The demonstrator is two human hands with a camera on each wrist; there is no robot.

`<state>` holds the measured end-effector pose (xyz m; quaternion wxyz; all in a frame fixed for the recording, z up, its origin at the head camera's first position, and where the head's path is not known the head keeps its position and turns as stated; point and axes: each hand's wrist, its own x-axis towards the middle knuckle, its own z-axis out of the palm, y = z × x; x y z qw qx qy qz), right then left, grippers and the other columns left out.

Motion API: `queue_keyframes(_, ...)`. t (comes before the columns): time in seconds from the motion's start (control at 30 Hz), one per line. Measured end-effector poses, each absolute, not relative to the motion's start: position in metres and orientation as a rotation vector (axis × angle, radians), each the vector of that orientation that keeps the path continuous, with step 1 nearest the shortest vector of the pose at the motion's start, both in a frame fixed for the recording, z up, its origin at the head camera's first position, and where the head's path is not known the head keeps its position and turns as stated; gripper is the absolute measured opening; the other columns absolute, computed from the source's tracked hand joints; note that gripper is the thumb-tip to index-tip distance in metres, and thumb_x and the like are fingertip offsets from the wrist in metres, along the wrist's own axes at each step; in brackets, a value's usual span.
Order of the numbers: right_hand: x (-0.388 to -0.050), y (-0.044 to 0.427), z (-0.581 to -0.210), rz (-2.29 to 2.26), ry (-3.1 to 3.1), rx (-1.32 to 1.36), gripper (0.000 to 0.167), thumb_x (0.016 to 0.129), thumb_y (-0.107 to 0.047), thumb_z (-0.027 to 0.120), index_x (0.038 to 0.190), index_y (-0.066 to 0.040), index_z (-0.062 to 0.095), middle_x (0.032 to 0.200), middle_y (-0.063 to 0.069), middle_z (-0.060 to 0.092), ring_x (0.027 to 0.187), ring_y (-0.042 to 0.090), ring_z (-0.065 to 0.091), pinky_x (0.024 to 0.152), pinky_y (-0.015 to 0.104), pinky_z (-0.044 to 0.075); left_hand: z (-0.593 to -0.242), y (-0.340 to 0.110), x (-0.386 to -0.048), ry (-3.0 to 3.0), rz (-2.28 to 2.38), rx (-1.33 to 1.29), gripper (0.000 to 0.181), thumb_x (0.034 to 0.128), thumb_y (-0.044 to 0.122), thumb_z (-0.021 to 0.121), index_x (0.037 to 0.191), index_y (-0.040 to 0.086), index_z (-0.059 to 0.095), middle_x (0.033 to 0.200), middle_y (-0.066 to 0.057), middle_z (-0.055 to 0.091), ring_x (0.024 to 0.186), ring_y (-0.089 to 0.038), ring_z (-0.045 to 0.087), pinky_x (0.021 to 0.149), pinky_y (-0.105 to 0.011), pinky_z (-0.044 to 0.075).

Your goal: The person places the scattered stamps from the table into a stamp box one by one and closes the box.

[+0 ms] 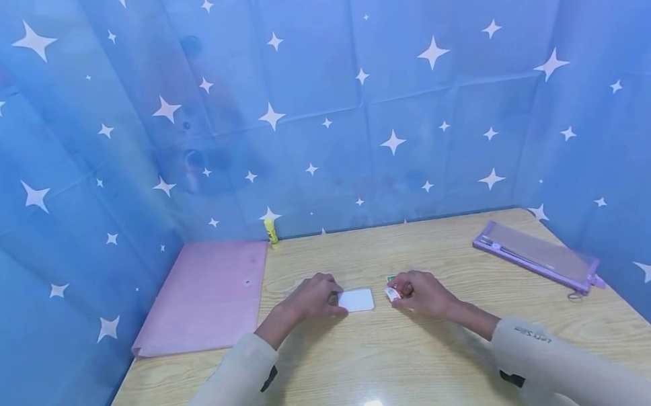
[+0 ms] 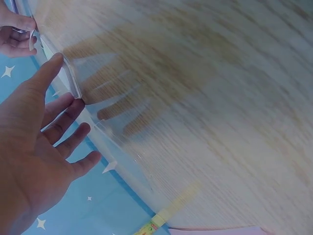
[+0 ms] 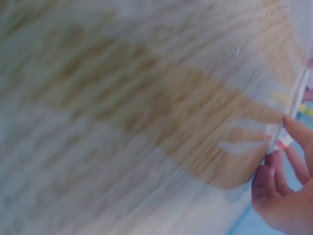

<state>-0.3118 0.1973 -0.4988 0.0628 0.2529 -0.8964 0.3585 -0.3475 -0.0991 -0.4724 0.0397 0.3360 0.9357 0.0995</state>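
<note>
Partly finger-covered, small white red-marked piece (image 1: 392,293) pinched in right hand (image 1: 426,294), print unreadable; left hand (image 1: 311,298) grips flat white rounded-corner rectangle (image 1: 358,300).

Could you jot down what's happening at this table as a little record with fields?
Left hand: pinches the near edge of a flat white rectangle
Right hand: pinches a small white piece
Table: wood-patterned
Left side: pink folder
Far edge: upright yellow glue stick
Right side: purple pencil case
Backdrop: blue curtain with white stars
</note>
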Motion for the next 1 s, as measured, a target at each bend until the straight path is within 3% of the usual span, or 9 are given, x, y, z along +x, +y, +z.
queue_keyframes(0.17, -0.3133, 0.1972, -0.4996, 1.111, -2.708, 0.785, 0.034, 0.083, -0.002, 0.084, 0.114, 0.004, 0.073, 0.085, 0.006, 0.073, 0.073, 0.013, 0.068, 0.063, 0.021, 0.053, -0.473, -0.0994, -0.348, 2.859, 0.307, 1.026, 0.054, 0.0881, 0.044, 0.082, 0.13, 0.012, 0.072, 0.119, -0.001, 0.068, 0.107, -0.017, 0.06, 0.093, -0.033, 0.052)
queue_keyframes(0.6, -0.3152, 0.2046, -0.4966, 1.166, -2.753, 0.841, 0.045, 0.086, 0.007, 0.077, 0.129, 0.008, 0.065, 0.1, 0.018, 0.072, 0.083, 0.025, 0.072, 0.066, 0.025, 0.057, -0.4736, -0.099, -0.3497, 2.853, 0.306, 1.017, 0.053, 0.0882, 0.045, 0.082, 0.129, 0.012, 0.073, 0.119, -0.001, 0.068, 0.109, -0.017, 0.061, 0.094, -0.034, 0.053)
queue_keyframes(1.0, -0.316, 0.2048, -0.4982, 1.15, -2.741, 0.862, 0.046, 0.084, 0.007, 0.079, 0.128, 0.009, 0.064, 0.098, 0.017, 0.072, 0.082, 0.024, 0.072, 0.069, 0.025, 0.057, -0.4725, -0.0979, -0.3478, 2.851, 0.309, 1.0, 0.052, 0.0882, 0.042, 0.083, 0.13, 0.012, 0.073, 0.118, 0.0, 0.068, 0.105, -0.015, 0.061, 0.092, -0.032, 0.053)
